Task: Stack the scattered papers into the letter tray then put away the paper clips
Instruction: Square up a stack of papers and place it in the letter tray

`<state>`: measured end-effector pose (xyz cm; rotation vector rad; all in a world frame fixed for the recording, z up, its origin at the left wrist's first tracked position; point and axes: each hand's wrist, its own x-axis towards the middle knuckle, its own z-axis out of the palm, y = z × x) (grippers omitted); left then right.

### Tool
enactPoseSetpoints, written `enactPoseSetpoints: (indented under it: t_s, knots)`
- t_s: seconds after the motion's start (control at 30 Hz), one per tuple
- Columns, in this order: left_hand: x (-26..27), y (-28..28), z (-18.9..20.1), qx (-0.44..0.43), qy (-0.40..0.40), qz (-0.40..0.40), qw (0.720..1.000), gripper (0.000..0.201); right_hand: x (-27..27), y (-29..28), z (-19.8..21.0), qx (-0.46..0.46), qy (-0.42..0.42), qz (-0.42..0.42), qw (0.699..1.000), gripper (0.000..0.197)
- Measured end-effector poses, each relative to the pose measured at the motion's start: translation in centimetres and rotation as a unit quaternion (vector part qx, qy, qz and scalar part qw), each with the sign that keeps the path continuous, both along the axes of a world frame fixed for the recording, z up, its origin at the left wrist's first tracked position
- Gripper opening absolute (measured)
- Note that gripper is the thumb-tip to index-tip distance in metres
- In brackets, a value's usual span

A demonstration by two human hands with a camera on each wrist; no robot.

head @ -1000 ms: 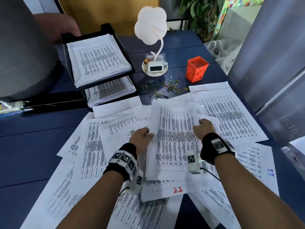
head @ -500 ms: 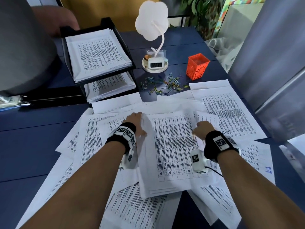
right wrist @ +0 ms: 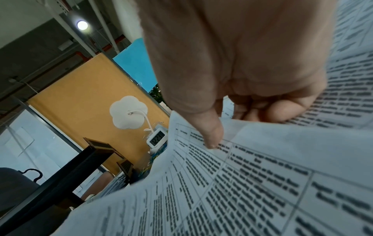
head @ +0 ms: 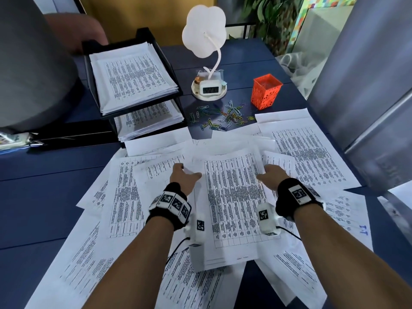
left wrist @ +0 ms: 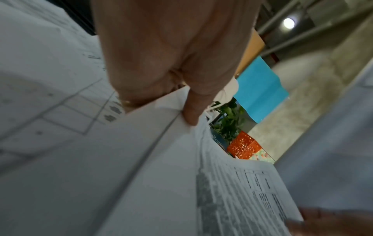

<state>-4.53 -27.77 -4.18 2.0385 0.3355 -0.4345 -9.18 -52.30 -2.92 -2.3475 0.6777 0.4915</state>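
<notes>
Sheaf of papers [head: 231,204] pinched at both side edges, left hand [head: 184,177] and right hand [head: 270,175], thumbs on top, evidently to square it; letter tray [head: 133,79] at 11 o'clock, paper clips [head: 219,118] at 12 on the tabletop [head: 44,192]

Both hands [head: 185,178] [head: 270,175] in pinching grip

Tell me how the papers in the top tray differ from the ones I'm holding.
The top tray stack is thick and rests inside the black letter tray; the held bundle looks thinner, gripped at its sides by the left hand and right hand over the scattered sheets. Both are white pages printed with tables.
</notes>
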Motion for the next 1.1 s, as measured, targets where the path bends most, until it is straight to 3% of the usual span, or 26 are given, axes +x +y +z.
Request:
enactPoseSetpoints:
  t_s: [0.1, 0.17, 0.23, 0.3, 0.37, 0.47, 0.57, 0.6, 0.67, 0.7, 0.77, 0.83, 1.0, 1.1]
  knots:
    - [-0.5, 0.1, 0.1, -0.014, -0.014, -0.025, 1.000, 0.065, -0.1, 0.3, 0.3, 0.028, -0.012, -0.013, 0.999, 0.036]
    - [-0.5, 0.4, 0.7, -0.058, -0.032, -0.020, 0.998, 0.065, -0.1, 0.2, 0.4, 0.061, -0.035, -0.049, 0.996, 0.049]
    - [-0.3, 1.0, 1.7, -0.118, -0.056, -0.019, 0.991, 0.052, -0.2, 0.1, 0.4, 0.133, -0.070, -0.111, 0.982, 0.064]
    - [0.0, 1.5, 2.8, -0.197, -0.075, -0.013, 0.977, 0.030, -0.2, 0.6, 0.4, 0.179, -0.107, -0.135, 0.969, 0.062]
    - [0.3, 1.8, 4.0, -0.239, -0.086, 0.006, 0.967, 0.028, -0.2, 1.3, 0.7, 0.212, -0.144, -0.140, 0.956, 0.052]
    - [0.7, 2.5, 4.6, -0.197, -0.104, 0.012, 0.975, 0.042, 0.0, 2.8, 2.4, 0.275, -0.212, -0.157, 0.925, 0.031]
    - [0.4, 2.6, 5.9, -0.163, -0.132, 0.027, 0.977, 0.024, 0.7, 4.4, 5.0, 0.308, -0.284, -0.144, 0.897, 0.009]
    - [0.2, 2.5, 6.6, -0.170, -0.147, 0.042, 0.974, 0.027, 0.9, 4.9, 6.1, 0.298, -0.311, -0.135, 0.893, 0.011]
    - [0.0, 2.3, 8.4, -0.185, -0.196, 0.069, 0.961, 0.052, 1.3, 5.9, 8.0, 0.294, -0.373, -0.124, 0.871, 0.027]
    - [0.2, 2.4, 8.9, -0.187, -0.227, 0.069, 0.953, 0.050, 1.6, 6.4, 8.8, 0.303, -0.405, -0.121, 0.854, 0.032]
    - [0.1, 2.6, 10.4, -0.180, -0.301, 0.060, 0.934, 0.020, 1.9, 7.0, 10.0, 0.321, -0.456, -0.103, 0.823, 0.036]
    - [0.1, 2.9, 11.2, -0.192, -0.337, 0.059, 0.920, 0.016, 1.9, 7.6, 10.9, 0.335, -0.477, -0.083, 0.808, 0.036]
    - [0.8, 4.0, 10.9, -0.216, -0.329, 0.050, 0.918, 0.021, 2.0, 8.0, 10.5, 0.393, -0.460, -0.120, 0.787, 0.034]
    - [1.3, 4.3, 9.8, -0.237, -0.288, 0.049, 0.927, 0.029, 2.0, 7.9, 9.6, 0.399, -0.438, -0.133, 0.795, 0.026]
